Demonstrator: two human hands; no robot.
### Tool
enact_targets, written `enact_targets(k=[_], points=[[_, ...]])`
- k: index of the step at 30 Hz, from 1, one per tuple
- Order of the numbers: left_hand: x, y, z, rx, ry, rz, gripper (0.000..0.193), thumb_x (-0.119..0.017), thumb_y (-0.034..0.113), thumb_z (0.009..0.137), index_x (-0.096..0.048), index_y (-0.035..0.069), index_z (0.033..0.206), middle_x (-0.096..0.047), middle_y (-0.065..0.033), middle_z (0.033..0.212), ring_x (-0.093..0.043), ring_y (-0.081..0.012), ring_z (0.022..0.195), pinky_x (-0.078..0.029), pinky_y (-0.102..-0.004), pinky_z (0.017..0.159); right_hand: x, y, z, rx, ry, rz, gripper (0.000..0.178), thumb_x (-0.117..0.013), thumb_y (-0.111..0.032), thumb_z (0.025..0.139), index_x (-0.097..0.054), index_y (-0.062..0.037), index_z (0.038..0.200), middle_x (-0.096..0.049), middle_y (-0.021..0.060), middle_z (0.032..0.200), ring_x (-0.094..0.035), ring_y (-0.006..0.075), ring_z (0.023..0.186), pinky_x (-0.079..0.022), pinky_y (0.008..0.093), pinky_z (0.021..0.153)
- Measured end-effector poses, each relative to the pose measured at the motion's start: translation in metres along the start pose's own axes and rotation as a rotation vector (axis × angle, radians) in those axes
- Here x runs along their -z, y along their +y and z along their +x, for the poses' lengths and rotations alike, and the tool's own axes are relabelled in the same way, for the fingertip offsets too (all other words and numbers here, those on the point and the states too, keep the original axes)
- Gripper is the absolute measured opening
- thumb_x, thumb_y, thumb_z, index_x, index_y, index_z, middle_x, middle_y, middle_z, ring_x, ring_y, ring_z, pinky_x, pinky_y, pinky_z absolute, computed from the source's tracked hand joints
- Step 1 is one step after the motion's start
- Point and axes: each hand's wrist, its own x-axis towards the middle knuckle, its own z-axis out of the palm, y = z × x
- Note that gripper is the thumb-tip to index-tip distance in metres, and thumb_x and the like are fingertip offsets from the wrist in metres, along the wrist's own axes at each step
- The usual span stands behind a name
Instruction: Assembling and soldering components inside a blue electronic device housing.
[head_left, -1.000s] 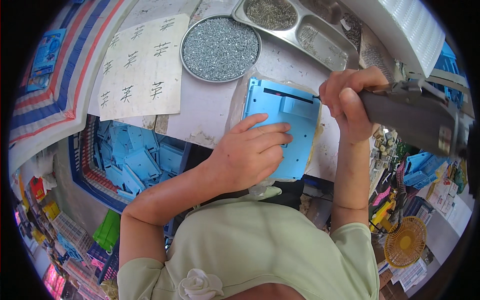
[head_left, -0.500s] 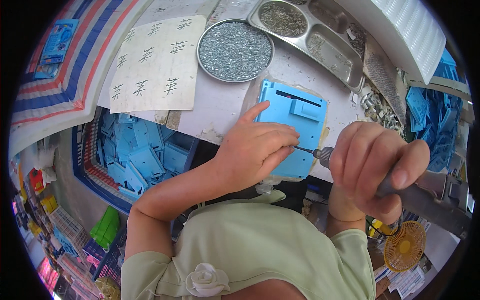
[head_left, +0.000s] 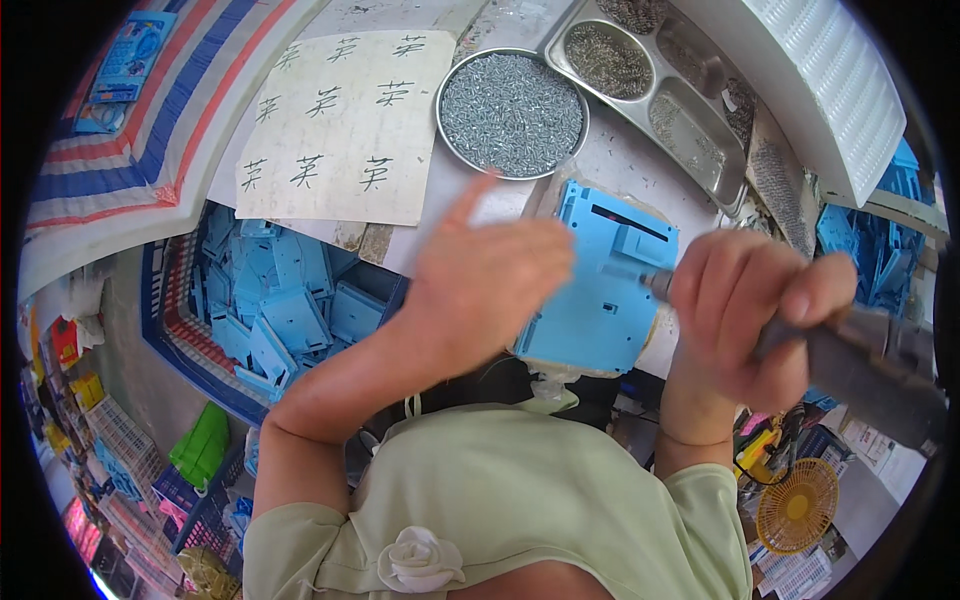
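Two hands work over a pale tabletop (head_left: 455, 190) in the head view, and several containers stand beyond them. Nearest is a round metal dish (head_left: 512, 112) heaped with small grey screws. Just to its right lies a compartmented steel tray (head_left: 655, 85), each of its pockets holding a thin layer of small metal parts, too fine to tell apart. Below the table's left edge, a bin (head_left: 275, 310) is full of loose blue plastic housings piled at all angles. Another stack of blue plastic parts (head_left: 870, 235) sits at the far right, partly behind a white ribbed panel (head_left: 830, 80).

A blue plastic housing (head_left: 605, 285) lies flat on the table's near edge, between the two hands. The left hand (head_left: 490, 280) is blurred; its fingers are loosely spread with the forefinger pointing up toward the dish, and it covers the housing's left edge, though whether it presses on it cannot be told. The right hand (head_left: 745, 310) has its fingers curled tight around the grey body of an electric screwdriver (head_left: 850, 365), whose tip meets the housing's right side; the exact contact point is hidden by the knuckles. The tool's rear end runs out of the picture's dark rim.

A white paper sheet with handwritten characters (head_left: 345, 125) lies left of the dish. The person's pale green shirt (head_left: 520, 500) fills the lower middle, and a small yellow fan (head_left: 797, 505) shows at lower right.
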Motion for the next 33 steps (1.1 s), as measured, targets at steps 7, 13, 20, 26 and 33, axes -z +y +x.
enact_targets(k=[7, 13, 20, 26, 33], points=[[-0.029, 0.007, -0.021, -0.117, -0.028, -0.055, 0.016, -0.079, 0.012, 0.081, -0.064, 0.010, 0.087, -0.072, -0.0043, 0.116, -0.068, -0.0208, 0.117, -0.040, -0.0514, 0.111, 0.011, 0.061, 0.019, 0.035, 0.111, 0.029, 0.022, -0.063, -0.010, 0.096, -0.048, -0.0021, 0.110, -0.053, 0.0054, 0.064, -0.048, 0.0133, 0.051, -0.049, 0.0347, 0.057], [-0.037, 0.005, -0.025, -0.096, -0.018, 0.008, 0.023, -0.081, 0.012, 0.078, -0.060, 0.012, 0.087, -0.072, -0.0007, 0.115, -0.068, -0.0184, 0.116, -0.040, -0.0495, 0.109, 0.008, 0.075, 0.014, -0.040, 0.056, -0.189, 0.018, -0.062, -0.009, 0.096, -0.045, -0.0065, 0.099, -0.050, 0.0037, 0.065, -0.045, 0.0126, 0.053, -0.044, 0.0333, 0.054], [-0.036, 0.006, -0.023, -0.066, -0.021, -0.001, 0.022, -0.080, 0.012, 0.079, -0.062, 0.012, 0.091, -0.072, 0.0018, 0.114, -0.068, -0.0152, 0.116, -0.038, -0.0496, 0.109, 0.008, 0.071, 0.019, -0.059, 0.015, -0.392, 0.019, -0.062, -0.009, 0.096, -0.043, -0.0064, 0.093, -0.050, 0.0054, 0.062, -0.045, 0.0123, 0.051, -0.044, 0.0326, 0.052], [-0.040, 0.006, -0.023, -0.058, 0.025, -0.004, 0.011, -0.072, 0.015, 0.084, -0.062, 0.012, 0.086, -0.073, 0.0009, 0.106, -0.069, -0.0158, 0.112, -0.040, -0.0493, 0.106, 0.002, 0.053, 0.016, -0.011, -0.001, -0.160, 0.016, -0.057, -0.012, 0.099, -0.044, -0.0065, 0.093, -0.049, 0.0045, 0.061, -0.044, 0.0133, 0.052, -0.044, 0.0332, 0.051], [-0.033, 0.004, -0.022, -0.022, 0.023, -0.120, 0.014, -0.079, 0.012, 0.083, -0.067, 0.010, 0.091, -0.074, -0.0006, 0.109, -0.070, -0.0168, 0.110, -0.043, -0.0446, 0.103, 0.008, 0.056, 0.025, 0.004, 0.078, -0.019, 0.026, -0.065, -0.010, 0.096, -0.048, -0.0014, 0.113, -0.051, 0.0039, 0.064, -0.048, 0.0125, 0.051, -0.048, 0.0342, 0.055]])
